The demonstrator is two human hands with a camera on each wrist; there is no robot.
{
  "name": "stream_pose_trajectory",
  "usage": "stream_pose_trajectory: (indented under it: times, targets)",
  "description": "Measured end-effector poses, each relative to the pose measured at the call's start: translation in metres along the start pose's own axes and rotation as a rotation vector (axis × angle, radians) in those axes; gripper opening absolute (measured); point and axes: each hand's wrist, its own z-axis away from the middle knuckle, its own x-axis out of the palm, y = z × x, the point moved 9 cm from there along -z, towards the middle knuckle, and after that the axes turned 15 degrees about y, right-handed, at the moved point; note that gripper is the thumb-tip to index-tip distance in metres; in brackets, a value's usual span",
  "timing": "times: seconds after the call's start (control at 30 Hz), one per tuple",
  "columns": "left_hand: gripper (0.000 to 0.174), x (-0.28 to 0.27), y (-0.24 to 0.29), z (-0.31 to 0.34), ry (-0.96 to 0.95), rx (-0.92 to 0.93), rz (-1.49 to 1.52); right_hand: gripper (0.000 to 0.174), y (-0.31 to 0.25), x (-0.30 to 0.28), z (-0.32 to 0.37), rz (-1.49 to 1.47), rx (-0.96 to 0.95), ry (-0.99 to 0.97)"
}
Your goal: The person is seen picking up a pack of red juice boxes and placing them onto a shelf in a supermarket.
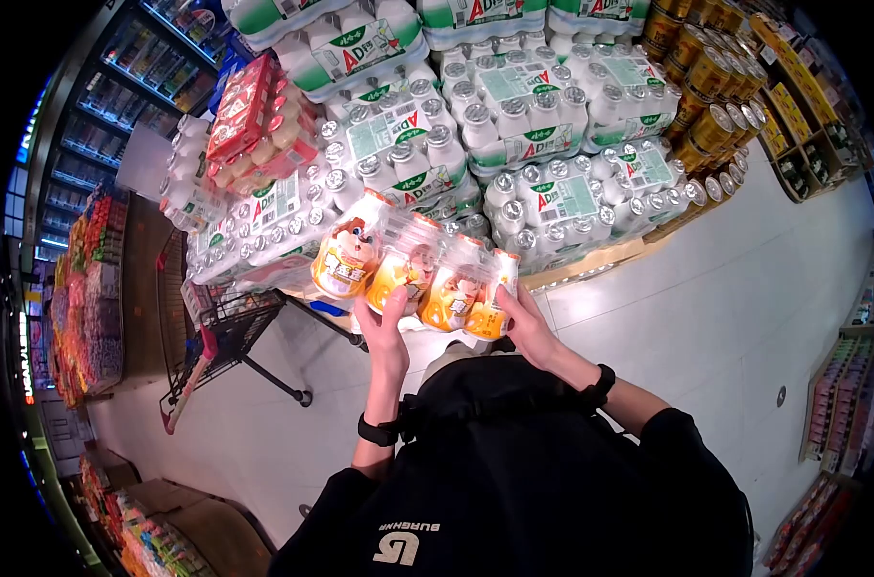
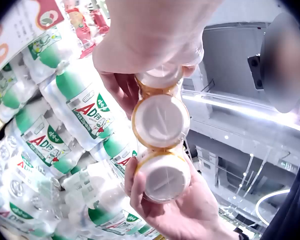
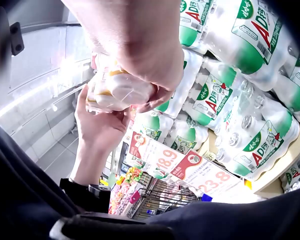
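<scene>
Both hands hold a shrink-wrapped pack of drink bottles [image 1: 413, 274], orange and white with cartoon figures on the labels. It is held up in front of the body, tilted, with several bottles side by side. My left hand [image 1: 387, 332] grips the lower left part, its thumb over the front. At the right end, my right hand [image 1: 531, 327] holds the last bottle with its thumb on the near side. From the left wrist, the white round bottle bottoms [image 2: 161, 122] show between the two hands. In the right wrist view the right hand [image 3: 140, 55] hides part of the pack.
Beyond the pack rises a stack of white-and-green bottle packs [image 1: 543, 202], with a red pack [image 1: 243, 111] on its left. A shopping cart [image 1: 230, 337] stands at left. Gold cans [image 1: 706, 135] are piled at right. Price signs [image 3: 205, 177] hang along the display's edge.
</scene>
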Motion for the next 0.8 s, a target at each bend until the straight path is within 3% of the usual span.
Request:
stream_pose_trajectory:
  times: [0.03, 0.07, 0.27, 0.4, 0.53, 0.8]
  targets:
    - [0.051, 0.001, 0.009, 0.002, -0.025, 0.090, -0.086, 0.066, -0.003, -0.003, -0.003, -0.071, 0.022, 0.045]
    - [0.051, 0.010, 0.019, 0.006, -0.179, 0.144, -0.136, 0.066, -0.002, -0.006, -0.008, -0.078, 0.004, 0.050]
    - [0.070, 0.065, 0.082, 0.037, -0.447, 0.579, -0.409, 0.064, -0.001, -0.009, -0.023, -0.252, 0.113, 0.042]
    - [0.074, 0.082, 0.099, 0.051, -0.474, 0.940, -0.579, 0.064, 0.005, -0.003, -0.026, -0.370, 0.198, -0.027]
    - [0.088, 0.093, 0.107, 0.059, -0.456, 0.940, -0.510, 0.067, 0.016, -0.001, -0.026, -0.423, 0.309, -0.045]
    - [0.088, 0.092, 0.107, 0.061, -0.486, 0.889, -0.477, 0.068, 0.042, -0.009, -0.041, -0.538, 0.347, -0.159]
